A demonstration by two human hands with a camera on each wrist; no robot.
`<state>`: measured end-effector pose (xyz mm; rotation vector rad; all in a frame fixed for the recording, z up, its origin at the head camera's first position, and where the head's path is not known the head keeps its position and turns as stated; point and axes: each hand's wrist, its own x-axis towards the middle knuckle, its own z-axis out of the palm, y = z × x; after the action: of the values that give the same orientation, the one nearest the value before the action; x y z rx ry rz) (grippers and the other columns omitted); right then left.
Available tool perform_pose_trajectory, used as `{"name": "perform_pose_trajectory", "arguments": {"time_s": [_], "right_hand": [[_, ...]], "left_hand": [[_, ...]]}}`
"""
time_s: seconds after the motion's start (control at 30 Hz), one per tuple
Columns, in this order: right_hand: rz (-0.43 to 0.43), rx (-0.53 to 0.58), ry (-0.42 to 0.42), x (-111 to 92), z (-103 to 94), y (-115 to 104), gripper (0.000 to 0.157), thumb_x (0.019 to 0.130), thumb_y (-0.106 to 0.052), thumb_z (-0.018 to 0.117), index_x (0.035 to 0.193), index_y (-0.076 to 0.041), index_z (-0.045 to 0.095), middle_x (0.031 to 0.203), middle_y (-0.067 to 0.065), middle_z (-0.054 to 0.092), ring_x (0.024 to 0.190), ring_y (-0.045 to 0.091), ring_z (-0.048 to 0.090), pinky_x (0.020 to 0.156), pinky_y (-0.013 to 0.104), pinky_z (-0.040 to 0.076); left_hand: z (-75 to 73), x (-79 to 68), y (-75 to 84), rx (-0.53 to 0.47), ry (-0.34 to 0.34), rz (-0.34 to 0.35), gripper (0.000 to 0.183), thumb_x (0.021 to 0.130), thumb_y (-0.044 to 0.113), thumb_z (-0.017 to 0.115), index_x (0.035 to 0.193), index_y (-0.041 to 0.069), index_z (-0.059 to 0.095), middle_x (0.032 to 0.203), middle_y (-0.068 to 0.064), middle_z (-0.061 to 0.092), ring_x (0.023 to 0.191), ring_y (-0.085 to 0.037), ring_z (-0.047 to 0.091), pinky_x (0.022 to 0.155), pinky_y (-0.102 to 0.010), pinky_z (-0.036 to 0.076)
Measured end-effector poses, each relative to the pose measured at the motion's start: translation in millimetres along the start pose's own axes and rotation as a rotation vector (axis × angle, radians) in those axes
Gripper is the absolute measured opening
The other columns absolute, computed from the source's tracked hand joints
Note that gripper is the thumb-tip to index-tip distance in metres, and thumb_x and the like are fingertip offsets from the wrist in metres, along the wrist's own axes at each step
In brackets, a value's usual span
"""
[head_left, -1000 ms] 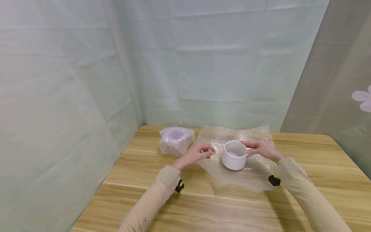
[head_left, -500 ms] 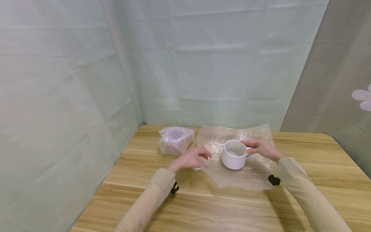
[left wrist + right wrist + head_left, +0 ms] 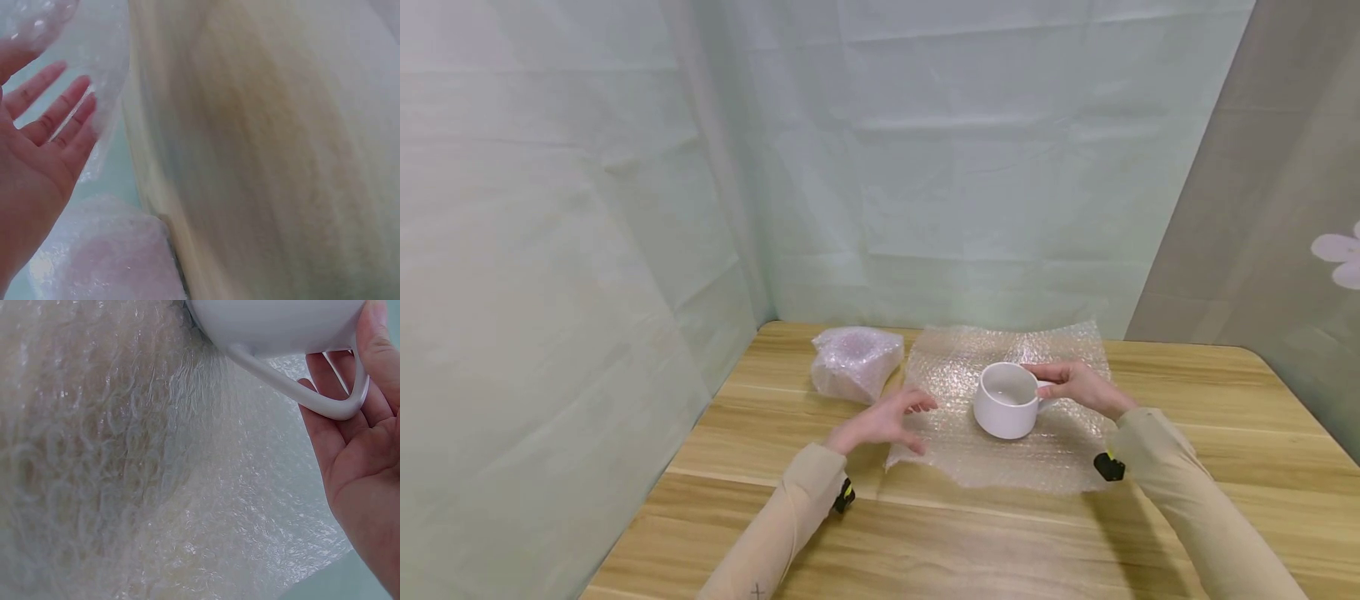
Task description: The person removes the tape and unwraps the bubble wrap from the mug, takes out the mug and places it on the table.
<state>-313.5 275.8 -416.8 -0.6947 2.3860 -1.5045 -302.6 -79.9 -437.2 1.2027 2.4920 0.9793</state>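
Note:
A white mug (image 3: 1004,412) stands upright on a sheet of bubble wrap (image 3: 985,462). My right hand (image 3: 1078,388) holds it on the handle side, with the thumb near the rim. In the right wrist view the mug's handle (image 3: 294,394) crosses in front of my fingers. My left hand (image 3: 883,419) is at the sheet's left edge, its fingers apart and its thumb lower down. Nothing shows gripped in that palm in the left wrist view, where clear bubble wrap (image 3: 106,50) lies beyond the fingers; whether they touch it I cannot tell.
A bundle in bubble wrap (image 3: 853,362) sits at the back left of the wooden table (image 3: 940,542), just beyond my left hand. Pale curtains (image 3: 970,192) hang behind the table and along its left side.
My left hand has moved left and a little nearer, its fingers spreading apart. The sheet's near left corner now lies flatter and further out. My right hand and the mug have stayed in place.

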Motion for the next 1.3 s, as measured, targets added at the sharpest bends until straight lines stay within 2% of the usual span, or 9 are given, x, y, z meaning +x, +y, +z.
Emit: {"name": "perform_pose_trajectory", "arguments": {"time_s": [0.13,0.33,0.6,0.77,1.07,1.3], "right_hand": [[-0.004,0.007,-0.002,-0.1,-0.1,0.5,0.046,0.084,0.0,0.06,0.127,0.006,0.046,0.124,0.02,0.048,0.118,0.036,0.037,0.096,0.055,0.023],[0.005,0.017,0.003,0.0,-0.5,2.0,0.047,0.083,-0.001,0.061,0.127,0.005,0.046,0.124,0.02,0.048,0.118,0.036,0.036,0.097,0.056,0.021],[-0.022,-0.032,0.012,-0.4,-0.6,1.8,0.047,0.083,-0.002,0.062,0.126,0.006,0.047,0.122,0.02,0.05,0.116,0.034,0.04,0.094,0.053,0.027],[-0.023,-0.037,0.014,0.6,-0.9,3.0,0.047,0.083,-0.003,0.063,0.127,0.006,0.046,0.122,0.021,0.049,0.116,0.035,0.039,0.095,0.053,0.027],[-0.039,-0.023,0.023,0.2,-0.7,4.4,0.046,0.083,0.0,0.062,0.126,0.006,0.047,0.121,0.02,0.05,0.115,0.034,0.042,0.093,0.051,0.031],[-0.035,-0.021,0.023,0.1,-0.6,5.8,0.046,0.083,-0.001,0.062,0.127,0.005,0.047,0.122,0.019,0.05,0.115,0.032,0.042,0.092,0.047,0.033]], "left_hand": [[1.5,-2.2,-3.8,0.03,-0.003,-0.048,0.077,0.061,0.022,0.083,0.126,0.003,0.047,0.118,-0.011,0.05,0.105,-0.025,0.049,0.088,-0.03,0.04],[4.0,-4.0,-8.9,0.078,-0.005,-0.078,0.079,0.06,0.028,0.084,0.126,0.005,0.047,0.119,-0.008,0.05,0.104,-0.022,0.047,0.087,-0.029,0.039],[5.9,-3.5,-13.8,0.093,-0.012,-0.089,0.082,0.059,0.029,0.084,0.127,0.004,0.046,0.116,-0.008,0.049,0.104,-0.019,0.045,0.089,-0.028,0.037],[6.8,-2.0,-16.3,0.095,-0.02,-0.107,0.084,0.059,0.032,0.084,0.128,0.004,0.045,0.118,-0.007,0.048,0.106,-0.018,0.044,0.092,-0.029,0.035],[7.2,-0.2,-20.1,-0.026,-0.002,-0.132,0.073,0.061,0.021,0.083,0.122,-0.001,0.049,0.113,-0.007,0.051,0.104,-0.02,0.048,0.09,-0.025,0.037],[8.0,1.2,-19.5,0.038,0.01,-0.12,0.063,0.064,0.02,0.081,0.117,0.0,0.053,0.107,-0.006,0.051,0.099,-0.019,0.048,0.087,-0.025,0.039]]}}
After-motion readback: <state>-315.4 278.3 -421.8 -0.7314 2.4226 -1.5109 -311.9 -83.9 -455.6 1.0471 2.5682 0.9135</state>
